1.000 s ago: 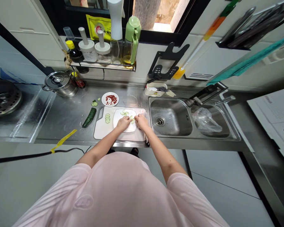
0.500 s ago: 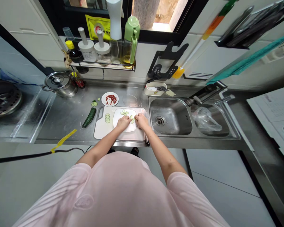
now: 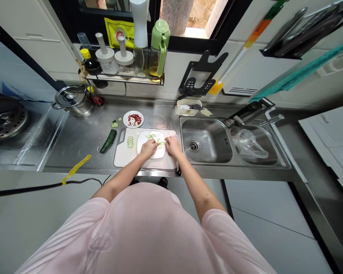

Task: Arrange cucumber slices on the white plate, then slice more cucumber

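A white squarish plate [image 3: 143,153] lies on the white cutting board [image 3: 121,158], with cucumber slices [image 3: 151,135] set in curved groups on it. My left hand [image 3: 149,148] is over the plate's middle, its fingers drawn together beside the slices; what they hold, if anything, is hidden. At the plate's right edge is my right hand [image 3: 173,146], fingers pinched close to the right group of slices [image 3: 161,143]. I cannot make out what is in that pinch. A short stack of cucumber slices [image 3: 130,142] rests on the board left of the plate.
Left of the board lie a cucumber [image 3: 108,141] and cut ends [image 3: 114,124]. A small plate of red pieces [image 3: 129,123] stands behind. A dark knife handle [image 3: 178,170] is at the board's front right corner. The sink [image 3: 208,142] is to the right, a pot [image 3: 77,108] back left.
My right hand has shifted slightly right, away from the right group of slices, which shows more fully. My left hand stays nearly in place.
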### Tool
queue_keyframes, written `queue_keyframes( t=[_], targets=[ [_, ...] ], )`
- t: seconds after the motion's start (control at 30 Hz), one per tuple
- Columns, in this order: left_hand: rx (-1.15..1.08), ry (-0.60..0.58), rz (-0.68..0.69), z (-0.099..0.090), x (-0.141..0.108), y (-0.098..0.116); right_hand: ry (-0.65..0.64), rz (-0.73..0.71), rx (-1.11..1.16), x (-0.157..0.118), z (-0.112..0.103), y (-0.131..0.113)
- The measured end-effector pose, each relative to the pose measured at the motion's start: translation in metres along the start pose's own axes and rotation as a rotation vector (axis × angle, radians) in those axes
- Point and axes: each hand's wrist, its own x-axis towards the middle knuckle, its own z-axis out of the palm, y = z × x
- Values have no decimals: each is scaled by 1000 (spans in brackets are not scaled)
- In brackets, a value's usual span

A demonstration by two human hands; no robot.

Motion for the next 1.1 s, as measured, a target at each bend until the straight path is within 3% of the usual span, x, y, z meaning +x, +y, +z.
queue_keyframes(
  t=[0.2,0.47,0.77,1.1],
  targets=[
    [-67,102,-74,-5,-9,-3,50,-10,51,-3,1,1],
    [-120,196,-105,-8,-45,-9,86,-9,130,-10,1,-2],
    [-130,292,-209,-19,-81,-35,136,-29,234,-24,1,-11],
    [-97,306,-399,-32,-91,-60,158,-51,296,-40,3,-23]
  ],
)
